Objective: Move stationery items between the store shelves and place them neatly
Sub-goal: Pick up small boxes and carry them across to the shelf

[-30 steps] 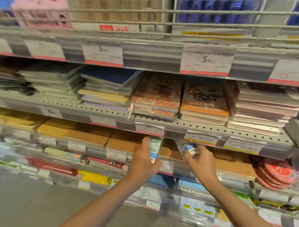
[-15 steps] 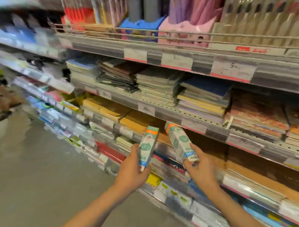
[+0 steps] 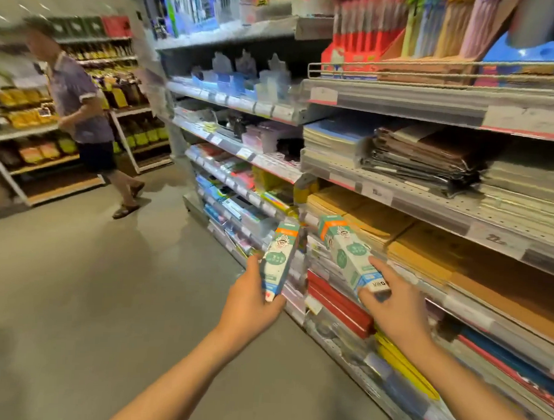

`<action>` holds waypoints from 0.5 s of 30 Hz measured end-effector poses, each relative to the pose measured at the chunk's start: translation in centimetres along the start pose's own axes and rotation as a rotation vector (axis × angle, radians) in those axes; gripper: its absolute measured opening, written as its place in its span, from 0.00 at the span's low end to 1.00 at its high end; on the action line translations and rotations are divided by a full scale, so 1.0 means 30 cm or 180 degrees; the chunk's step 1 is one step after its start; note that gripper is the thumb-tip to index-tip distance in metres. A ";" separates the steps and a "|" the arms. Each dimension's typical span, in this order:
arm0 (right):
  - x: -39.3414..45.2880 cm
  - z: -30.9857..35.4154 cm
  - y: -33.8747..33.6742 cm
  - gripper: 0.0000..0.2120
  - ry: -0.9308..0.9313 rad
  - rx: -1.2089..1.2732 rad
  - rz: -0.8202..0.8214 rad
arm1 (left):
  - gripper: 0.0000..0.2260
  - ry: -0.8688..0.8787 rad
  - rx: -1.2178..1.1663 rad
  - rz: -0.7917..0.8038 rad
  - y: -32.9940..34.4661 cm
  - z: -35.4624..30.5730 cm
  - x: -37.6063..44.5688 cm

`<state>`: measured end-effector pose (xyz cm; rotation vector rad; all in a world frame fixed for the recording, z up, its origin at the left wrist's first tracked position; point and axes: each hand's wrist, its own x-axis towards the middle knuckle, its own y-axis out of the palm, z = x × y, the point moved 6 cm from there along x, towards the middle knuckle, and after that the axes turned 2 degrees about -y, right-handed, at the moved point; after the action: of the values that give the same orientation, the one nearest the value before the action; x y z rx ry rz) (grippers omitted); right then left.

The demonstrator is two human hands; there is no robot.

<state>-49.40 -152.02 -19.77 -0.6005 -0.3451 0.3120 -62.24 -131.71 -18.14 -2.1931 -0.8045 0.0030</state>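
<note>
My left hand [image 3: 249, 299] grips the lower end of a slim white and green box with an orange top [image 3: 278, 259], held upright in front of the shelving. My right hand [image 3: 392, 305] holds a second box of the same kind [image 3: 346, 255] by its lower end, tilted with its top leaning left. Both boxes hang in the air just in front of the lower shelves, apart from each other. The store shelves [image 3: 422, 203] run along the right, stacked with notebooks, brown envelopes and folders.
A person in a blue patterned shirt [image 3: 83, 115] walks across the aisle at the far left, before shelves of packaged goods [image 3: 33, 154]. Grey floor [image 3: 91, 297] spreads to the left of my arms. Upper shelves carry pens and clear boxes.
My view has swung left along the aisle, from facing the shelves to looking down their length. Both boxes came out from the shelf front and are held lower, in the open.
</note>
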 end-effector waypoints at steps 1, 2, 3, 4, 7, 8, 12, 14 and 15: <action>0.028 0.035 0.051 0.28 -0.0042 0.0028 0.0029 | 0.26 -0.0053 -0.0008 -0.0073 -0.047 0.043 0.027; 0.047 0.061 0.084 0.28 -0.0058 0.0056 0.0062 | 0.25 -0.0109 -0.0016 -0.0122 -0.082 0.070 0.046; 0.064 0.084 0.109 0.27 -0.0076 0.0091 0.0102 | 0.24 -0.0168 -0.0026 -0.0162 -0.108 0.095 0.065; 0.090 0.116 0.149 0.27 -0.0114 0.0144 0.0155 | 0.24 -0.0222 -0.0020 -0.0213 -0.144 0.131 0.091; 0.184 0.202 0.271 0.27 -0.0290 0.0196 0.0267 | 0.25 -0.0425 -0.0054 -0.0367 -0.237 0.248 0.181; 0.220 0.230 0.312 0.26 -0.0333 0.0219 0.0273 | 0.25 -0.0506 -0.0076 -0.0404 -0.263 0.289 0.215; 0.400 0.316 0.506 0.25 -0.0397 0.0314 0.0423 | 0.24 -0.0672 -0.0115 -0.0519 -0.346 0.448 0.388; 0.511 0.364 0.611 0.25 -0.0490 0.0366 0.0497 | 0.22 -0.0714 -0.0092 -0.0559 -0.386 0.519 0.501; 0.573 0.389 0.660 0.25 -0.0541 0.0389 0.0505 | 0.22 -0.0728 -0.0088 -0.0587 -0.406 0.549 0.563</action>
<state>-42.33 -124.21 -18.71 -0.4828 -0.4393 0.5347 -59.50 -105.31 -17.14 -2.1618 -1.1386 0.1541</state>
